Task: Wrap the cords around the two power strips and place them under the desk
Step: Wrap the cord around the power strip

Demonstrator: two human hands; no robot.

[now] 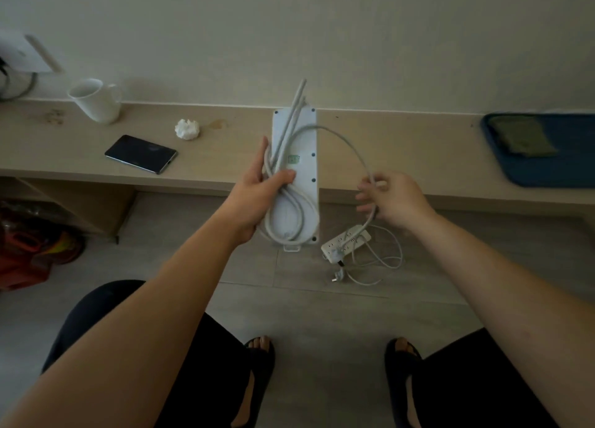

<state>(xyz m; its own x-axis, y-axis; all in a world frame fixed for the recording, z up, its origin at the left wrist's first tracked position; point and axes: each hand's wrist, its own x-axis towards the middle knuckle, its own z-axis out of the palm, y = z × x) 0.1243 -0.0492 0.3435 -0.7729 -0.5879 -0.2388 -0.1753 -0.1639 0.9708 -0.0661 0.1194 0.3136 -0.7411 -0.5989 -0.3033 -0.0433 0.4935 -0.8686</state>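
My left hand grips a long white power strip, back side up, held upright in the air in front of the desk. Several turns of its grey cord lie lengthwise over the strip, pinned under my thumb. A free loop of that cord arcs to the right into my right hand, which pinches it; its plug end hangs below. A second, smaller white power strip lies on the floor below my right hand, its thin white cord and plug loose beside it.
On the desk stand a white mug, a crumpled tissue, a dark phone and a blue tray at the right. Under the desk at left lies a red and orange bag. My sandalled feet rest on the grey floor.
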